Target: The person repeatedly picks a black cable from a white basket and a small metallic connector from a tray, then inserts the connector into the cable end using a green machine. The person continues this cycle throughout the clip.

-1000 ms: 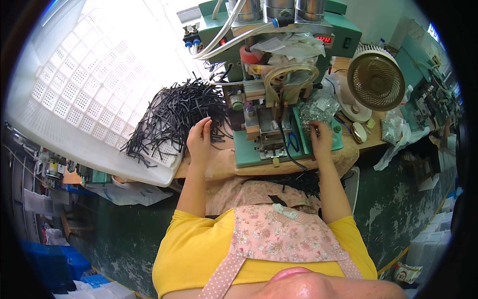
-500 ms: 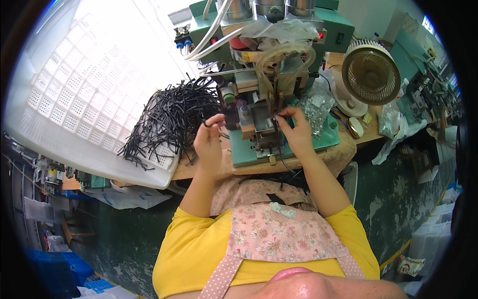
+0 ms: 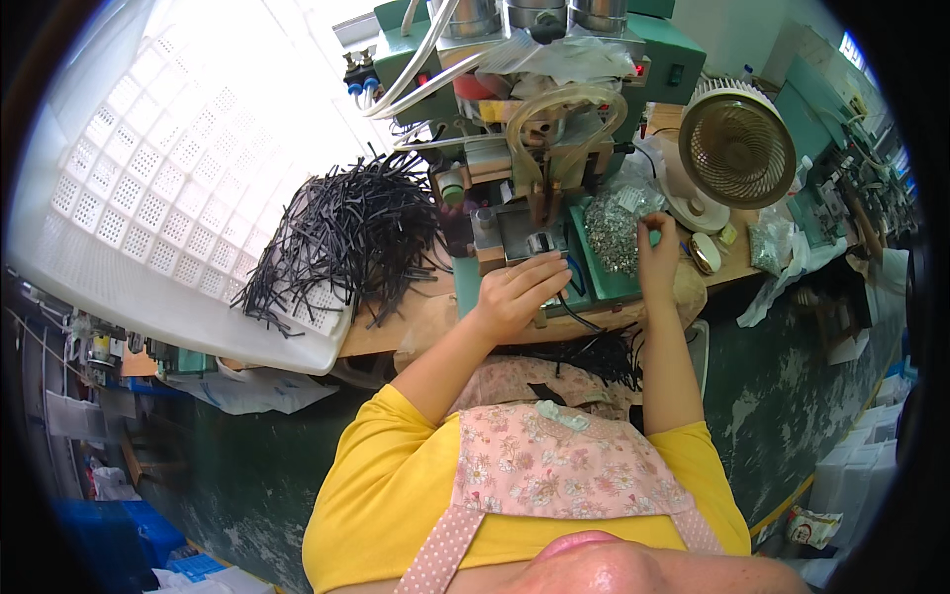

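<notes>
Where we hold: as our left hand [image 3: 515, 292] rests by the press [image 3: 524, 233], we cannot tell what its curled fingers hold.
Right hand [image 3: 658, 247]: fingertips pinch into the metal bits [image 3: 614, 233]; grip unclear.
Cords [image 3: 346, 238]: left of our grip, black, light, bendy; take one mid-length.
Bags: clear bag [image 3: 770, 243] right of our grip.

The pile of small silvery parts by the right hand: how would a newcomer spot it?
Find the green machine at the bench's middle. On its green base, right of the tooling, lies the pile of small silvery parts, glittering beside the matte black strips; the right hand touches its edge.
</notes>
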`<state>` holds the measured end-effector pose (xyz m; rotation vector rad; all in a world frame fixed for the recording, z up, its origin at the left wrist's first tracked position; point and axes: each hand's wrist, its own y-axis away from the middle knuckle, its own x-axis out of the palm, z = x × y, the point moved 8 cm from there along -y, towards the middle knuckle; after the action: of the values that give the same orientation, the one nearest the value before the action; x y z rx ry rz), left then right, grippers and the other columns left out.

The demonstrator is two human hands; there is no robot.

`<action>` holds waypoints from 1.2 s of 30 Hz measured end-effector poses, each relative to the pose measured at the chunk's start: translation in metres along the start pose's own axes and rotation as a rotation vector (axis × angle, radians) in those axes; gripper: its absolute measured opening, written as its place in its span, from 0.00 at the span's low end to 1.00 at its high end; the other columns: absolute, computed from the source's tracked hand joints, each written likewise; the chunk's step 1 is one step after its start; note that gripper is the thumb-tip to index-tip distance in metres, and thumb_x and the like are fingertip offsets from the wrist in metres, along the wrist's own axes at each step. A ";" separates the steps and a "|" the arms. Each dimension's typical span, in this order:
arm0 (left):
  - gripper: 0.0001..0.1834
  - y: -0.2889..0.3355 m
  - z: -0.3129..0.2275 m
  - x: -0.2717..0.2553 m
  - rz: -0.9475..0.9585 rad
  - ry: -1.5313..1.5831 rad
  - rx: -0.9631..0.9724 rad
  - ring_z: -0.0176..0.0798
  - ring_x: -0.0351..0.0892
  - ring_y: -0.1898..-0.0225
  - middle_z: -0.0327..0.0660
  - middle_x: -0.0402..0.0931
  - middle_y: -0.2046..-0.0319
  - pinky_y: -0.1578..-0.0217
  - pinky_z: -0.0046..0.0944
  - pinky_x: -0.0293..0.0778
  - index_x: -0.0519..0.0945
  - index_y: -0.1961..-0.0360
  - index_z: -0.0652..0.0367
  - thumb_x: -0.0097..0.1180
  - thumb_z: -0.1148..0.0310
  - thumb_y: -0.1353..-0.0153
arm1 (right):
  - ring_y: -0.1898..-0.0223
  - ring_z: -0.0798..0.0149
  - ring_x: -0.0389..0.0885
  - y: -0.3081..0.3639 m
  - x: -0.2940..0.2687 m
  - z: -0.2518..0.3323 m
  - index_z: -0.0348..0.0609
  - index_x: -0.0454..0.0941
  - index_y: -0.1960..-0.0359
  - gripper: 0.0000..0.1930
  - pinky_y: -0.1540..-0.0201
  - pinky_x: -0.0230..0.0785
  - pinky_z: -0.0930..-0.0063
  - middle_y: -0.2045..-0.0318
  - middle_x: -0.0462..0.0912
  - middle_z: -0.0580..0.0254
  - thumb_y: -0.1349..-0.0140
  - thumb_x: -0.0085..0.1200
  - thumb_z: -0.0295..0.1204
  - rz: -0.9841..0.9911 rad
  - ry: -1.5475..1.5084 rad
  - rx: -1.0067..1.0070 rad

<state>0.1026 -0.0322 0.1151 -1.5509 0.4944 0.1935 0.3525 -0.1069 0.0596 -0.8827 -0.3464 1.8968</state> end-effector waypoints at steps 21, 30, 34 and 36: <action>0.23 0.087 0.066 -0.065 -0.060 -0.326 -0.475 0.50 0.71 0.45 0.45 0.74 0.48 0.41 0.50 0.65 0.73 0.47 0.58 0.62 0.72 0.44 | 0.57 0.61 0.75 0.030 0.044 0.005 0.52 0.77 0.63 0.09 0.52 0.57 0.59 0.64 0.78 0.69 0.46 0.61 0.28 0.141 0.441 -0.498; 0.08 0.162 0.156 -0.094 0.389 -0.977 -0.574 0.39 0.73 0.61 0.34 0.75 0.70 0.50 0.42 0.61 0.81 0.70 0.52 0.62 0.61 0.44 | 0.61 0.59 0.76 0.029 0.037 -0.007 0.48 0.77 0.61 0.09 0.54 0.57 0.62 0.65 0.81 0.64 0.43 0.60 0.25 0.098 0.333 -0.380; 0.08 0.171 0.168 -0.090 0.401 -0.898 -0.669 0.39 0.73 0.61 0.34 0.74 0.69 0.51 0.42 0.60 0.81 0.70 0.52 0.62 0.61 0.44 | 0.62 0.58 0.76 0.028 0.036 -0.007 0.48 0.77 0.62 0.08 0.54 0.57 0.62 0.67 0.80 0.64 0.43 0.60 0.25 0.107 0.312 -0.357; 0.08 0.172 0.171 -0.086 0.463 -0.900 -0.661 0.39 0.73 0.61 0.35 0.74 0.69 0.51 0.42 0.60 0.81 0.70 0.52 0.62 0.61 0.44 | 0.62 0.59 0.75 0.028 0.035 -0.008 0.48 0.76 0.63 0.08 0.54 0.57 0.62 0.67 0.79 0.64 0.43 0.60 0.25 0.114 0.319 -0.357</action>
<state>-0.0157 0.1566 -0.0132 -1.7451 0.0410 1.4538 0.3301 -0.0907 0.0229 -1.4492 -0.4539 1.7855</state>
